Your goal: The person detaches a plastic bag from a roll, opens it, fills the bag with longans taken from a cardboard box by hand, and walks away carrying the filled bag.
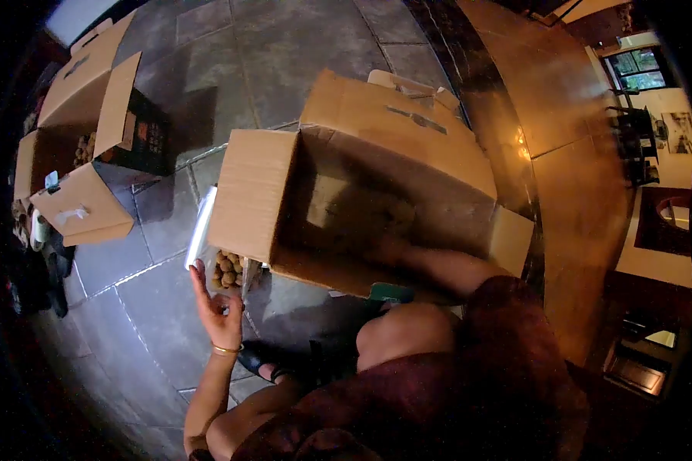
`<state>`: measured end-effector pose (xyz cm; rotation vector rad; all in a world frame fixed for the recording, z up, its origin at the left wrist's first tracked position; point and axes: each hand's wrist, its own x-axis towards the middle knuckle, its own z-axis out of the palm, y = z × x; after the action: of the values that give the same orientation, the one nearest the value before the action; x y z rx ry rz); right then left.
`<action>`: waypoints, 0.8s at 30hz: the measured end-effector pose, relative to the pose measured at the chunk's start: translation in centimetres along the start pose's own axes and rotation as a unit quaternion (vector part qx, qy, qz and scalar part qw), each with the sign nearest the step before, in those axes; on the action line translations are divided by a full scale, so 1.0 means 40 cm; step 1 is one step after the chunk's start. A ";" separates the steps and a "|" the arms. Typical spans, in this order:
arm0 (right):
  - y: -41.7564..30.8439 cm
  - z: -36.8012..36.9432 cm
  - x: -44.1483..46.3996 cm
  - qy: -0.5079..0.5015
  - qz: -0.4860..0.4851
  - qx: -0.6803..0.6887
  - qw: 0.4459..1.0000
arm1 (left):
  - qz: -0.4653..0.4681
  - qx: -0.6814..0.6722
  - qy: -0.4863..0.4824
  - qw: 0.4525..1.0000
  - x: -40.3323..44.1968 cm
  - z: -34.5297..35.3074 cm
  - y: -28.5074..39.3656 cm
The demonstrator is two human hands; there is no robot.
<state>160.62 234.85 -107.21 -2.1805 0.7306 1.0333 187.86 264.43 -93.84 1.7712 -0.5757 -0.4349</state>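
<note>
My left hand [221, 315] is at the near left corner of the large open cardboard box [242, 192]. Its fingers are bent around the near edge of a clear plastic container [244, 280], one finger pointing up along the side. Small round brown balls [227, 269] show through the plastic; their kind is unclear. A bright white glare strip [201, 227] runs up beside them, possibly the container's lid. My right hand [392, 250] reaches down into the shadowed box, where its fingers cannot be made out. A pale patch [331, 200] shows on the box's inside.
Another open cardboard box [81, 207] stands at the left with similar brown balls [84, 150] inside. Shoes [38, 230] lie near it. Grey tiles [161, 284] cover the floor, bordered by a dark strip and brown flooring [569, 215] at right. My knee [407, 338] is close to the box.
</note>
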 end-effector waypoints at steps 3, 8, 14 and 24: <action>0.022 0.004 0.019 -0.025 -0.016 0.019 0.999 | -0.013 -0.001 -0.006 1.000 -0.001 -0.006 0.011; 0.054 0.015 -0.009 -0.052 -0.025 0.059 0.997 | -0.011 -0.019 -0.002 1.000 -0.003 -0.010 0.004; 0.009 -0.074 -0.083 -0.039 0.060 0.185 0.980 | 0.002 -0.003 -0.004 1.000 -0.004 -0.008 0.006; -0.622 -0.591 -0.411 -0.123 -0.187 0.623 0.749 | -0.010 0.008 -0.015 1.000 -0.009 -0.030 0.012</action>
<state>180.16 237.86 -74.69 -0.9066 0.5444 0.3472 188.18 265.47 -93.04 1.7903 -0.5850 -0.4720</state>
